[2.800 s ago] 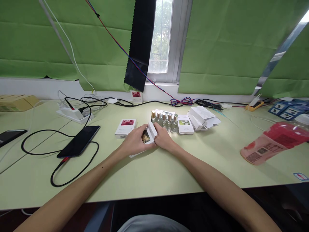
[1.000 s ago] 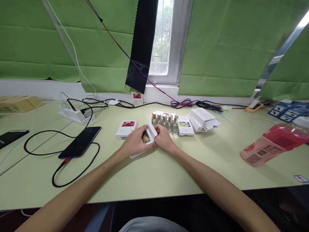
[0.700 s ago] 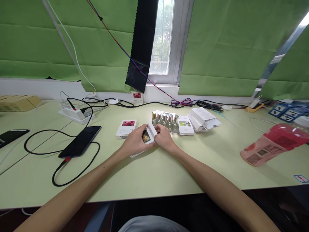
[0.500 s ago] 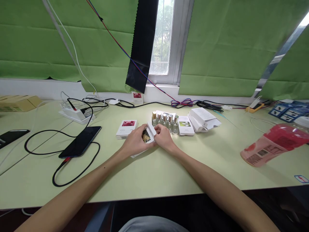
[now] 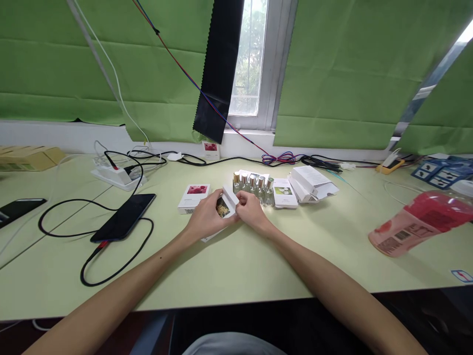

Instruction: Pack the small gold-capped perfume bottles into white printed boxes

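My left hand is closed round a small white cardboard box with a yellow flower picture on its face. The fingers of my right hand pinch the box's end flap at its right edge. Just behind my hands, several small glass bottles with shiny caps stand in a row. To the left lies a white box with a red flower picture. A white box with a green and white picture lies to the right of the bottles. The inside of the held box is hidden from me.
Opened white cartons lie at the right of the bottles. A phone with a black cable rests on the left. A pink bottle lies tilted at the right. A power strip and cables run along the wall.
Almost nothing differs. The flap of the held box leans slightly more to the left, and both hands keep their places.
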Available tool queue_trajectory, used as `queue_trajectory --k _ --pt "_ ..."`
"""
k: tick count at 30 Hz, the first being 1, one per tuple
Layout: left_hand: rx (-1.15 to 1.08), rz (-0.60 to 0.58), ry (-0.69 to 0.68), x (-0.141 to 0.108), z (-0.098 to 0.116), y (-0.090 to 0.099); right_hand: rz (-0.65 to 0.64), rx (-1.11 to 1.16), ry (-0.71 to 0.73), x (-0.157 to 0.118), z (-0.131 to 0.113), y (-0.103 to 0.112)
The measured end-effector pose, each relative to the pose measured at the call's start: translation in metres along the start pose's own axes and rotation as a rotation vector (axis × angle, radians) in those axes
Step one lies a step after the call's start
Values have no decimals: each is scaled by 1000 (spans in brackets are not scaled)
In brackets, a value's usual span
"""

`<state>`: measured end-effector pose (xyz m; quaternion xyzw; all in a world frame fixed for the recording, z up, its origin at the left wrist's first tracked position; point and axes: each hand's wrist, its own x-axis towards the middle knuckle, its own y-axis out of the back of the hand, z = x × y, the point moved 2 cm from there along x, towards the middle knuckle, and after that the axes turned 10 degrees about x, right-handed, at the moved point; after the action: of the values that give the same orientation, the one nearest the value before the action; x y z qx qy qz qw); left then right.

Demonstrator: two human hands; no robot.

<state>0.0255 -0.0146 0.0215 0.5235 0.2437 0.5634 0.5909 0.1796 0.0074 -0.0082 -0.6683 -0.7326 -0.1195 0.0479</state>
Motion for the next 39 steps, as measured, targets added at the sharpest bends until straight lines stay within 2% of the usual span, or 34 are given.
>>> queue_trajectory --k 11,39 --pt "-15 9 -17 0 1 1 -72 -11 82 2 4 -1" --pt "-48 -5 -23 -1 3 3 -202 -117 108 1 -4 3"
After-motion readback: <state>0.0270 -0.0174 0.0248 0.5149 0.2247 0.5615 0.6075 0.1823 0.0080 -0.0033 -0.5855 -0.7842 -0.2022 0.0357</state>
